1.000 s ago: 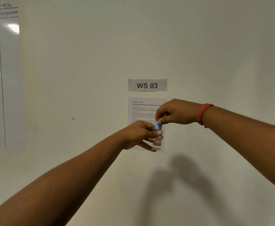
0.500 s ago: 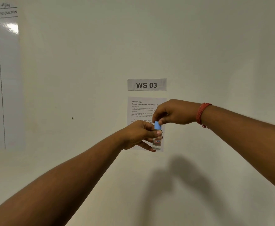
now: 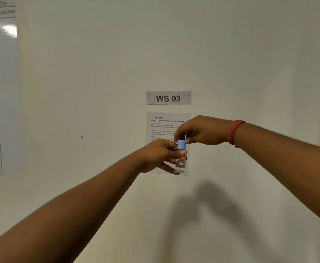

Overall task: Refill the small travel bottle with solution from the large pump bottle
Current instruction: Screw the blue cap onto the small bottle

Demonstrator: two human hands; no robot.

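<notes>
Small bottle (image 3: 181, 164) upright before the wall sheet (image 3: 163, 126), left hand (image 3: 161, 155) gripping its body from the side, right hand (image 3: 199, 130) directly above, fingertips pinching the blue cap (image 3: 181, 144).

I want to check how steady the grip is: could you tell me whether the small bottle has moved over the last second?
No. The small bottle sits over the same lower right corner of the instruction sheet as before.
</notes>
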